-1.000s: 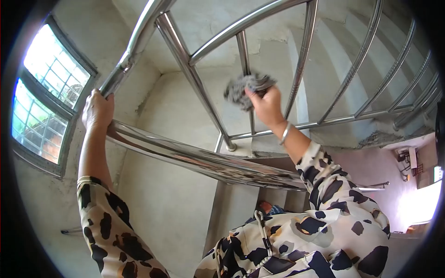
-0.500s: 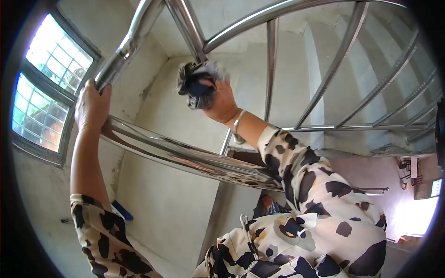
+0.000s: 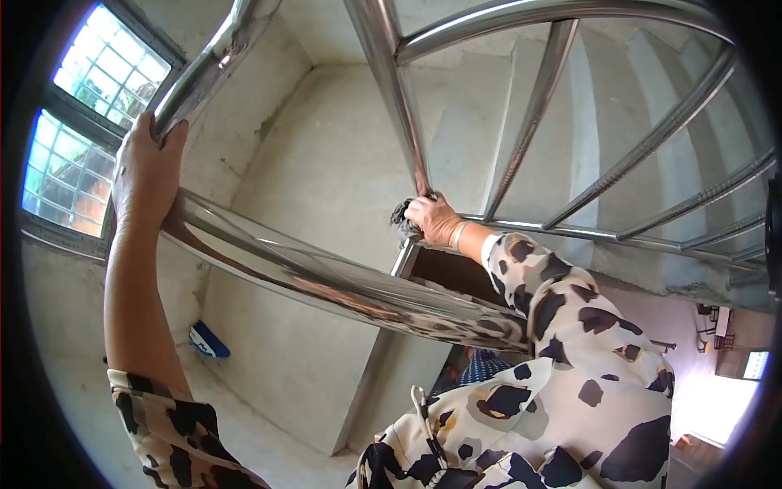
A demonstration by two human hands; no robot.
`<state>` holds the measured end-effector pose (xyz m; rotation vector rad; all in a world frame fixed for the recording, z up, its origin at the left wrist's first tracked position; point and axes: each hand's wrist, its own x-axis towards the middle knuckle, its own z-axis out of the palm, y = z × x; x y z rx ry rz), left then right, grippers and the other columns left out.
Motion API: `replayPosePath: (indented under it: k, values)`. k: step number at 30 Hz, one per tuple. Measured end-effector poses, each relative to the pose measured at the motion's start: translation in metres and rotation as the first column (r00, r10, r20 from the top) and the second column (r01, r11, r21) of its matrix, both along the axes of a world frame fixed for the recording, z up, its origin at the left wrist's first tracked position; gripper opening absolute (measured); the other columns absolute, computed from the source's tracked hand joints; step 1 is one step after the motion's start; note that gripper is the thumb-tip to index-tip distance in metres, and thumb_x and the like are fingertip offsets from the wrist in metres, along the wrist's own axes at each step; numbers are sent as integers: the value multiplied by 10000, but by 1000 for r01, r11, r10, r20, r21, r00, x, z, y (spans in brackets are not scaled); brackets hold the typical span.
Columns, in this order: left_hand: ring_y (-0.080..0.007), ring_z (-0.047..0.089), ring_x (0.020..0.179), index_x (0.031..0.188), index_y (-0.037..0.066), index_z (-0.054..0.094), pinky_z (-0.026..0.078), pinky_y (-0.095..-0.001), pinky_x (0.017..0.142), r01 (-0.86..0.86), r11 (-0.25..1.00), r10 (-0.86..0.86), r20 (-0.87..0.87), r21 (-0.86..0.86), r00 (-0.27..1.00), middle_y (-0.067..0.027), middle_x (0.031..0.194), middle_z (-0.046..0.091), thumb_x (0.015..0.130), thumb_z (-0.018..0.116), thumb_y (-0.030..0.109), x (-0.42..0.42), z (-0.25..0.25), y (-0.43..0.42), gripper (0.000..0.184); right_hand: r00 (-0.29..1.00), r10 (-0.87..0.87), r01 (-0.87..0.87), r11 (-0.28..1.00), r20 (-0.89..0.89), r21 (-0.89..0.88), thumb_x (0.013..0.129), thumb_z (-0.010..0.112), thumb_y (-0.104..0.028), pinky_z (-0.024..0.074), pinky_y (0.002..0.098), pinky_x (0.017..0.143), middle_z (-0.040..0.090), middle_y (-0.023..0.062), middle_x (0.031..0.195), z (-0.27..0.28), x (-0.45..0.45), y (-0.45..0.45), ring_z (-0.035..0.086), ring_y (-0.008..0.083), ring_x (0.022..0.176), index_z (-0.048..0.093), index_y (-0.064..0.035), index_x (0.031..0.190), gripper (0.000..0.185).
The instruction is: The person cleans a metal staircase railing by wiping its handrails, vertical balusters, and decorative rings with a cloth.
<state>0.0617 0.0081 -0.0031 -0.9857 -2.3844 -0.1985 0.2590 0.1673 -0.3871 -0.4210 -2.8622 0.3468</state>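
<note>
Two hands in my feed: the left hand (image 3: 149,167) grips the steel handrail (image 3: 218,61), the right hand (image 3: 436,220) clutches a grey cloth (image 3: 400,213) at the foot of the upright post (image 3: 397,98). It has dropped from higher up — I judge the wiping has reached that post's lower end.

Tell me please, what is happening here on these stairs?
A person in a spotted top has both hands at the metalwork. Their right hand holds a crumpled gray cloth at the lower end of a thick metal post. Their left hand grips a shiny handrail, on the window side. Beyond the post, pale steps curve away.
</note>
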Motion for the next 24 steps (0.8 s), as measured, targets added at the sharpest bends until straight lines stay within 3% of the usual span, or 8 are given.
replayPosePath:
  k: [2,4,6,11,14,15,20,24]
  values:
    - [-334,546,984,1182,5,470,412,-395,835,5,999,-4,27,-32,1000,-208,1040,573,802,536,379,2,6,1,537,852,-228,36,924,-472,-381,677,611,-70,451,364,753,564,75,841,23,5,1,569,249,806,533,-74,855,194]
    - [-334,548,987,1196,-20,453,412,-385,843,-4,998,8,58,-62,998,-225,1054,563,804,541,371,1,10,0,560,528,-549,-49,742,-648,-668,699,620,-42,465,305,684,577,93,821,88,18,-3,573,220,741,537,-45,907,224]
    - [-338,535,1009,1202,-22,444,407,-387,854,-21,995,28,69,-100,997,-227,1076,553,808,534,364,-5,9,1,559,306,-607,-285,676,-733,-679,726,607,-41,454,275,676,579,100,861,149,22,4,564,183,743,537,-27,959,243]
    - [-323,533,1019,1234,19,425,410,-396,859,-22,997,21,-4,-80,1000,-187,1085,564,818,503,392,-21,3,-2,565,-28,-322,-165,935,-946,-313,728,594,-40,420,319,785,563,129,918,217,-26,31,544,274,881,526,-11,983,265]
    - [-325,534,1017,1224,10,435,411,-395,852,-19,996,18,-15,-89,1000,-193,1077,565,816,505,387,-12,3,-1,559,102,-665,-205,714,-740,-670,721,594,-66,419,350,788,560,151,955,150,-38,57,538,306,907,544,-19,980,268]
    - [-325,534,1017,1224,10,435,411,-395,852,-21,995,20,-18,-95,1000,-193,1077,565,816,505,387,-12,3,0,559,169,-687,4,717,-706,-697,729,602,-94,422,334,797,580,140,937,114,-39,60,555,272,892,560,-26,988,271]
    - [-324,552,980,1207,7,454,416,-385,829,-12,996,16,52,-85,999,-202,1045,575,809,514,378,-10,4,2,547,470,-808,383,550,-356,-742,703,642,-224,431,367,769,569,185,929,-8,-20,49,546,336,854,575,-64,955,306]
    - [-323,555,975,1217,7,445,414,-384,832,-48,996,49,20,-81,999,-205,1041,575,808,521,362,3,2,4,547,631,-735,745,485,248,-457,756,607,-328,437,410,815,526,214,984,-44,7,28,530,370,939,547,-39,962,360]
